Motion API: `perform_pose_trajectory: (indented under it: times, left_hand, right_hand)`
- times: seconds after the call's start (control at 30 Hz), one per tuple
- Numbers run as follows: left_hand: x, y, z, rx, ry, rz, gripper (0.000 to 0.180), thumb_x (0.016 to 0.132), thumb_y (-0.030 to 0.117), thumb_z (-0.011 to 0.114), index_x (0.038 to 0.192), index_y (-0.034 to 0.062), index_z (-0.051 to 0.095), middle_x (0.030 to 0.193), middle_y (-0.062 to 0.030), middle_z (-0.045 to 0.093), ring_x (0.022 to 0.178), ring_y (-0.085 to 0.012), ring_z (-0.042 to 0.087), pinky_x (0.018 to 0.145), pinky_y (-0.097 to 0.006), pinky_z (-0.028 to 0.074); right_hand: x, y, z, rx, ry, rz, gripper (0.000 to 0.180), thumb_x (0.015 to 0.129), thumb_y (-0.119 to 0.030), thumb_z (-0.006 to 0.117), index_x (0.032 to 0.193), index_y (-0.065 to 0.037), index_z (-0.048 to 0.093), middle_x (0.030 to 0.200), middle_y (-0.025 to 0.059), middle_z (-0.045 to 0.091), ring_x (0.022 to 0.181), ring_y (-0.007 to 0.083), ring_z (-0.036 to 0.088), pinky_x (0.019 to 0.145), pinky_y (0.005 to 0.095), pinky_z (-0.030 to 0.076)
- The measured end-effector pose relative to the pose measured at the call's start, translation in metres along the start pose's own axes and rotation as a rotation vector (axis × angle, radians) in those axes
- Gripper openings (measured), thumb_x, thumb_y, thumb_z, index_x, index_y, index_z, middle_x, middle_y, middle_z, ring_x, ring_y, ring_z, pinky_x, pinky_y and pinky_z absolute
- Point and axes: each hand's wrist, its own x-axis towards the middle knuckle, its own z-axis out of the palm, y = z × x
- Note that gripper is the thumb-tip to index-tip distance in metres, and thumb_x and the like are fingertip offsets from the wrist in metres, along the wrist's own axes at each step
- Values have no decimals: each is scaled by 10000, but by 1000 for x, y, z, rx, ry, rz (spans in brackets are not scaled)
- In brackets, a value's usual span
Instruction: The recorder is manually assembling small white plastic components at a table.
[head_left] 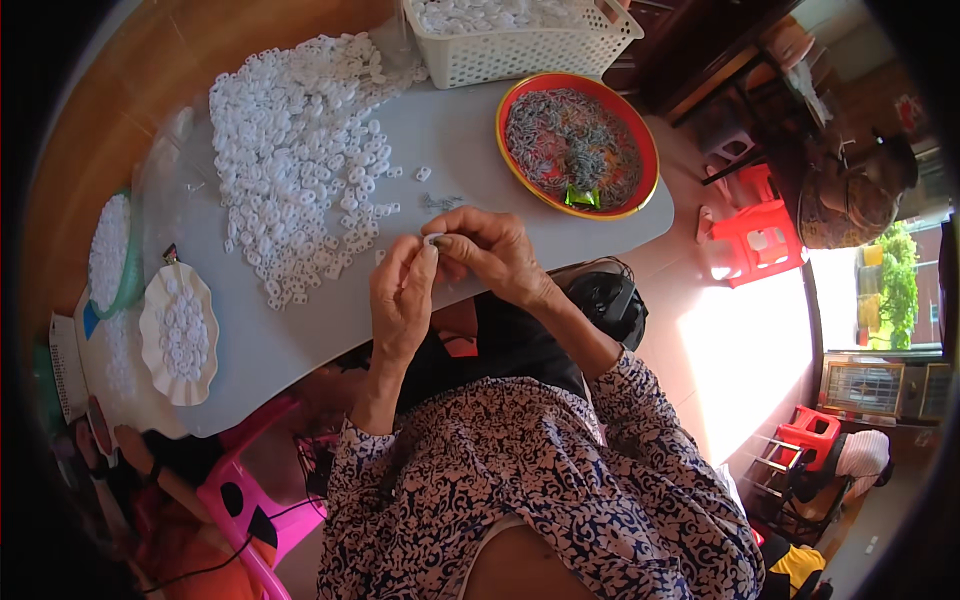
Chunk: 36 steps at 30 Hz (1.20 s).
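Note:
My left hand [400, 305] and my right hand [495, 250] meet above the near edge of the grey table [455, 135]. Their fingertips pinch a small white plastic piece [433, 239] between them. Part of it is covered by the fingers, so anything else held there cannot be made out. Just beyond the hands lies a little heap of thin grey metal bits [440, 203]. A wide pile of similar white plastic pieces [300, 150] spreads over the table to the left, with a few loose ones near my fingers.
A red bowl [648, 150] of small grey parts holds a green packet [582, 197]. Behind it stands a white perforated basket [520, 58]. At left are a scalloped dish [152, 345] and a green bowl [133, 270] of white pieces. Another person's arm shows lower left beside a pink chair [240, 500].

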Motion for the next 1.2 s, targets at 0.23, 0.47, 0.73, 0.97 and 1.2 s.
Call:
perform_pose_trajectory:
  times: [0.23, 0.47, 0.73, 0.97, 1.2]
  left_hand:
    - [2, 0, -8, -67, 58, -144, 286, 952, 200, 449, 768, -3, 534, 653, -1, 517, 636, -65, 455, 591, -225, 369]
    - [2, -23, -25, -93, 83, 2, 297, 944, 188, 448, 727, -2, 518, 631, 27, 468, 565, -31, 367, 502, -210, 290]
    - [-4, -22, -24, -105, 78, 38, 265, 937, 177, 455, 746, 3, 511, 613, 19, 455, 552, -33, 345, 487, -208, 280]
    - [-5, -19, -21, -52, 35, 6, 272, 942, 183, 450, 760, -9, 515, 665, -22, 499, 606, -74, 425, 563, -224, 344]
    - [-4, -12, -20, 11, 15, -40, 282, 939, 196, 456, 758, -7, 531, 678, -33, 523, 634, -90, 476, 616, -228, 373]
  right_hand:
    - [14, -19, -12, -236, -139, 11, 161, 910, -70, 547, 1023, 35, 591, 744, 11, 581, 629, 61, 537, 558, 207, 457]
    - [128, -102, -52, -760, 399, -216, 138, 796, -137, 614, 798, -3, 647, 722, 163, 620, 649, 262, 609, 585, 349, 475]
    - [141, -59, -56, -1140, 84, -736, 113, 805, -96, 629, 846, 6, 656, 665, 118, 619, 559, 156, 563, 531, 300, 449]
    - [129, -1, -29, -1275, -280, -443, 132, 774, -135, 616, 856, -54, 680, 827, 132, 640, 737, 334, 609, 673, 389, 498]
    - [129, 7, -20, -1556, -316, -517, 103, 776, -91, 595, 802, -5, 646, 840, 138, 632, 726, 330, 606, 661, 397, 493]
